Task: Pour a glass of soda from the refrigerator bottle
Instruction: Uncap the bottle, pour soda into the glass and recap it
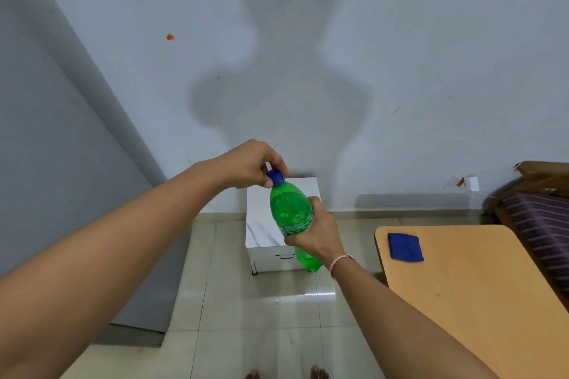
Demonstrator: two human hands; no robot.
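A green plastic soda bottle (291,211) with a blue cap (275,177) is held in the air in front of me, tilted with its neck up and to the left. My right hand (317,232) grips the bottle around its middle. My left hand (254,164) pinches the blue cap with thumb and fingers curled round it. No glass is in view.
A grey refrigerator (55,163) stands at the left. A small white stool (264,224) sits on the tiled floor against the wall, behind the bottle. A wooden table (462,286) at the right carries a blue cloth (405,247). A bed edge (538,218) lies far right.
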